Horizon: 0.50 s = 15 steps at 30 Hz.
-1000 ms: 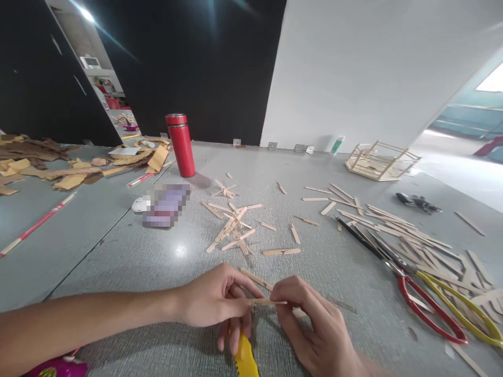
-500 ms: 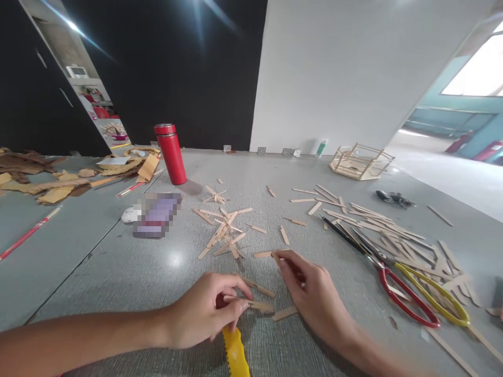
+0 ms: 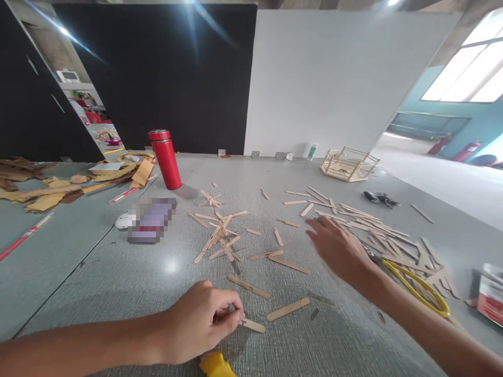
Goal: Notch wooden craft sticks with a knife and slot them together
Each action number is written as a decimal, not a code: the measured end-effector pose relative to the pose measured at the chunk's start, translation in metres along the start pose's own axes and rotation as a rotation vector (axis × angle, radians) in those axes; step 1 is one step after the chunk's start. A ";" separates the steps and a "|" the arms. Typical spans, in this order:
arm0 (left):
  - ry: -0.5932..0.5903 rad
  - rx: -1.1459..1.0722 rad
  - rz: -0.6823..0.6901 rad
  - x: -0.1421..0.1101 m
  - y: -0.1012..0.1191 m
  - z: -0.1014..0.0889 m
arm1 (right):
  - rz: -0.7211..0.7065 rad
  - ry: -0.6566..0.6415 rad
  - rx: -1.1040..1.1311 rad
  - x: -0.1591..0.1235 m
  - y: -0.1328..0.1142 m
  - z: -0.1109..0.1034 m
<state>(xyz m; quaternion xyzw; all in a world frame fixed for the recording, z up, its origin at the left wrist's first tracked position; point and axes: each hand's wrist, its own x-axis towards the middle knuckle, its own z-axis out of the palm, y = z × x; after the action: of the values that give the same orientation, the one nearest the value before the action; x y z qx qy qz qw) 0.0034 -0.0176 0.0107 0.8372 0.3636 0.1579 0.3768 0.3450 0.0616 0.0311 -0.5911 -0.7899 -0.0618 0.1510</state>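
Note:
My left hand (image 3: 206, 319) is closed in a pinch on a notched wooden craft stick (image 3: 253, 325), whose free end points right. Under its wrist side lies a yellow object (image 3: 216, 364), partly cut off by the frame. My right hand (image 3: 338, 246) is stretched out flat over the scissors and loose sticks, fingers extended, with nothing visible in it. The yellow-handled scissors (image 3: 416, 285) show beside the right forearm; the red-handled pair is hidden behind it. Between the hands lie a single stick (image 3: 288, 309), a notched stick (image 3: 248, 286) and two crossing sticks (image 3: 291, 264).
Interlocked sticks (image 3: 223, 230) stand mid-table, with a red flask (image 3: 165, 162) behind. A stick pile (image 3: 393, 241), keys (image 3: 381, 199) and a stick frame (image 3: 349, 165) are on the right. A blurred-out phone-like object (image 3: 152, 220), white mouse (image 3: 126, 220) and brown scraps (image 3: 58, 188) are left.
My right hand has let go of a stick, which now lies across another, and moved right and forward over the scissors. My left hand keeps its stick. The view has tilted up.

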 end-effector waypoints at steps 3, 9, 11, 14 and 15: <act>0.059 0.087 0.048 0.000 0.000 0.002 | 0.093 0.032 -0.115 0.007 0.035 0.002; 0.159 0.207 0.152 0.002 -0.006 0.006 | 0.122 0.014 -0.078 0.010 0.029 0.002; 0.185 0.218 0.180 0.003 -0.008 0.004 | 0.091 -0.007 -0.009 0.008 0.012 -0.002; 0.178 0.228 0.267 0.004 -0.008 -0.001 | -0.029 -0.148 0.115 0.002 -0.016 -0.010; 0.160 0.236 0.307 0.005 -0.008 -0.003 | -0.068 -0.197 0.154 0.000 -0.024 -0.012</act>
<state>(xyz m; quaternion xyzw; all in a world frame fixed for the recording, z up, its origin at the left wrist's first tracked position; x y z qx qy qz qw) 0.0008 -0.0089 0.0070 0.9059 0.2766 0.2357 0.2175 0.3241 0.0515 0.0446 -0.5540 -0.8228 0.0522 0.1153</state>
